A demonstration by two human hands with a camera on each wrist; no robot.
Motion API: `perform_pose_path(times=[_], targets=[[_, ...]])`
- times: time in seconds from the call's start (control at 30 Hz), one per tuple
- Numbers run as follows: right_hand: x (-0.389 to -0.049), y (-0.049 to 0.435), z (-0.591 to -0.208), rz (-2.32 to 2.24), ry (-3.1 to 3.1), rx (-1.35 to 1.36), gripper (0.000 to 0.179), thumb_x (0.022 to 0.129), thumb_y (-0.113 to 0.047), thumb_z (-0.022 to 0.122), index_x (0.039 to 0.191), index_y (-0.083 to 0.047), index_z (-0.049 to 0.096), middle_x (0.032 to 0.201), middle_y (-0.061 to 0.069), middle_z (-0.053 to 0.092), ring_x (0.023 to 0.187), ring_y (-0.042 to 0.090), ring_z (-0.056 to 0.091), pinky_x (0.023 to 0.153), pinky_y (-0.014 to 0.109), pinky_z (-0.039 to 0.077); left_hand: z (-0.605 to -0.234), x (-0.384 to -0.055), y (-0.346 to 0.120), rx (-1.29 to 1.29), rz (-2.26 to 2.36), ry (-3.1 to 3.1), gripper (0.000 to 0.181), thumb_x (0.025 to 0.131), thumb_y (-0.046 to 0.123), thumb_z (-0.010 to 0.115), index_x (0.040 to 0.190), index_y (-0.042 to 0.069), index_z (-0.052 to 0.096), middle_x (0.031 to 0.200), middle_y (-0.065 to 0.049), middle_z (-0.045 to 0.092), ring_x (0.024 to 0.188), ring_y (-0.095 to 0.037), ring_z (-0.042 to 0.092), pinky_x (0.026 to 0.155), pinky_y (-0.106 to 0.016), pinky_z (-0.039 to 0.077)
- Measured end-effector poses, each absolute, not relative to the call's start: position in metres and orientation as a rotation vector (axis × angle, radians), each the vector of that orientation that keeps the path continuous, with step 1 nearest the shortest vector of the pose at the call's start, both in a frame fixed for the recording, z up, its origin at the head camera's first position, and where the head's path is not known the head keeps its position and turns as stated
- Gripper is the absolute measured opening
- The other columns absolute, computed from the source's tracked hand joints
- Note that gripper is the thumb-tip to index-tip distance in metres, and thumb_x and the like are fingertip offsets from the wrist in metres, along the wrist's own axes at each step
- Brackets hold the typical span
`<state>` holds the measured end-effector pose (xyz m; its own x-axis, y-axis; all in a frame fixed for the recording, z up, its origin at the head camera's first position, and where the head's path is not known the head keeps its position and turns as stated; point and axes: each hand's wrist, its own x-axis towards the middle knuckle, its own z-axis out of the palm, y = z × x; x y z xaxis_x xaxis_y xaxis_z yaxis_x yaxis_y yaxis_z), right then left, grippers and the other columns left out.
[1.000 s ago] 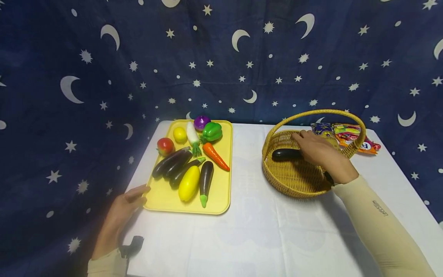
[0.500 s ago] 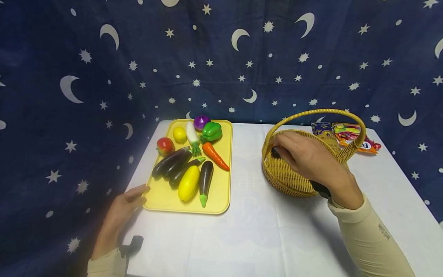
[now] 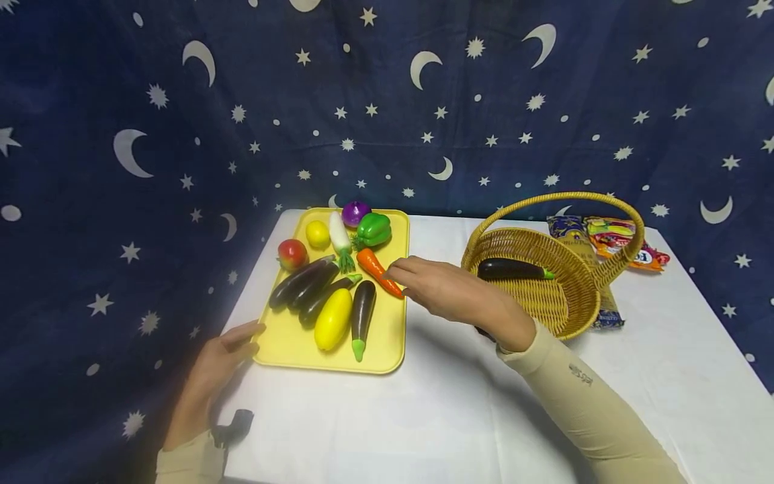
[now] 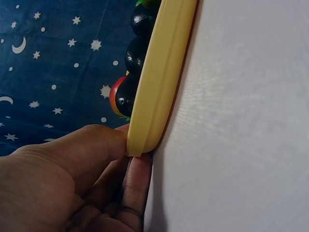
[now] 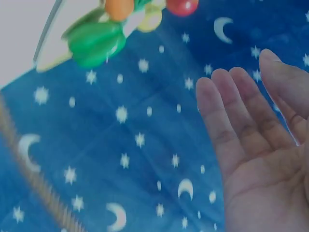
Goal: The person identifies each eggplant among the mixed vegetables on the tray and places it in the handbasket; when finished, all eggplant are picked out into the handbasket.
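Observation:
My left hand (image 3: 219,363) holds the lower left edge of the yellow tray (image 3: 278,346); in the left wrist view its thumb lies on the rim and a finger under it. Fingers extended and holding nothing, my right hand (image 5: 256,140) hovers by the tray's right edge, its fingertips near the tip of a carrot (image 3: 371,263). On the tray lie several eggplants (image 3: 363,312), a yellow oval fruit (image 3: 333,319), a green bell pepper (image 3: 373,230), a white radish (image 3: 338,232), a purple onion (image 3: 355,214), a lemon (image 3: 317,234) and a red round fruit (image 3: 293,255).
Right of the tray, a wicker basket (image 3: 583,296) with a tall arched handle contains one eggplant (image 3: 510,269). Colourful snack packets (image 3: 625,245) lie behind and beside it on the white tablecloth (image 3: 363,430). A dark star-and-moon curtain (image 3: 387,101) hangs behind the table.
My right hand reached into the basket, then moved left out of it to the tray's right edge. The eggplant stays in the basket. My left hand stays at the tray.

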<state>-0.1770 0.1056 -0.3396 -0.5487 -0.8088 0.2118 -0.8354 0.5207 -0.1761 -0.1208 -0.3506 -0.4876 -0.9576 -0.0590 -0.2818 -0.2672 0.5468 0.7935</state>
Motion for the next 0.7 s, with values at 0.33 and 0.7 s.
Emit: perform_pose_path(times=[0.33,0.7], targets=[[-0.209,0.039,-0.396,0.134,-2.726,1.574,0.041,0.107,0.002,0.052,0.146,-0.012,0.059,0.142,0.005,0.066,0.132,0.021,0.064,0.118,0.034,0.054,-0.491,-0.121,-0.353,-0.197,1.430,2.564,0.052,0.103,0.023,0.071,0.152,0.007,0.059,0.164,-0.015,0.051,0.159,-0.041,0.037,0.132,-0.060,0.029],[-0.228,0.030,-0.415,0.125,-2.800,1.554,0.034,0.107,-0.001,0.056,0.138,-0.015,0.062,0.123,0.007,0.066,0.114,0.020,0.065,0.104,0.033,0.061,-0.487,-0.121,-0.352,-0.256,1.356,2.571,0.052,0.103,0.024,0.070,0.152,0.011,0.059,0.164,-0.013,0.051,0.159,-0.042,0.037,0.132,-0.063,0.028]])
